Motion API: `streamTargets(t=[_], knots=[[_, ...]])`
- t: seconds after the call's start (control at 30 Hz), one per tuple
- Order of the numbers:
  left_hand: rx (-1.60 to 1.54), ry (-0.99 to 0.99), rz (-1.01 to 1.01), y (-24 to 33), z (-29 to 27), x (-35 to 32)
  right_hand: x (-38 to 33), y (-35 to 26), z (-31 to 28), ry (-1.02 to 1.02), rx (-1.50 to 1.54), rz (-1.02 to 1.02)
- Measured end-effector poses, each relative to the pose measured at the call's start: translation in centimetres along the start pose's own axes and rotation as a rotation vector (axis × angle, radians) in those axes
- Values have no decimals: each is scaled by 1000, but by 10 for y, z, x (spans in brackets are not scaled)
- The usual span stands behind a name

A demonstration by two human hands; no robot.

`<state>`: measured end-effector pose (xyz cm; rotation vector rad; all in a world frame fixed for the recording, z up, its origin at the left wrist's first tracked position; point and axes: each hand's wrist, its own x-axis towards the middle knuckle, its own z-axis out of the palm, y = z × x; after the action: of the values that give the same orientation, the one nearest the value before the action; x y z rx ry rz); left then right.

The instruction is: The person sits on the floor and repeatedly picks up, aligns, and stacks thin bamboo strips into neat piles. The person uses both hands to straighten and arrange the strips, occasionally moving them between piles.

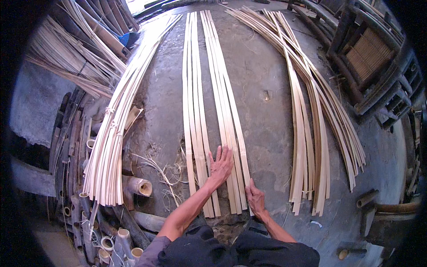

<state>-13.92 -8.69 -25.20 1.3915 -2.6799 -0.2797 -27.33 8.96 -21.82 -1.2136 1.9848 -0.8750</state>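
Observation:
Two rows of long, pale bamboo strips lie side by side on the floor in front of me, a left row (192, 89) and a right row (219, 84). My left hand (221, 164) rests on the right row near its close end, palm down with the fingers stretched out. Lower and to the right, my right hand (256, 198) is closed beside the outermost strip of that row, its thumb pointing up. The fingers curl against the strip's edge; whatever they grip, if anything, is hidden.
A thick tied bundle of strips (116, 120) lies at left, beside cut bamboo tubes (143, 187) and curled shavings (162, 171). Crossing strips (309, 115) lie on the right. Farther right stands a bamboo chair (369, 53). The grey floor (262, 129) is rough.

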Motion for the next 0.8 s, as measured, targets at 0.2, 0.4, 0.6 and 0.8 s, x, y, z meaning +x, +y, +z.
streamTargets(t=[0.2, 0.4, 0.6, 0.8], knots=[[-37, 40, 121, 16, 7, -17, 11, -3, -3, -79, -19, -34], [-57, 26, 106, 23, -2, -12, 18, 20, 7, 24, -10, -24], [-45, 15, 60, 25, -5, -17, 34, -11, -7, -7, -80, 39], [-94, -27, 43, 17, 0, -17, 25, -34, -10, 125, 95, -26]])
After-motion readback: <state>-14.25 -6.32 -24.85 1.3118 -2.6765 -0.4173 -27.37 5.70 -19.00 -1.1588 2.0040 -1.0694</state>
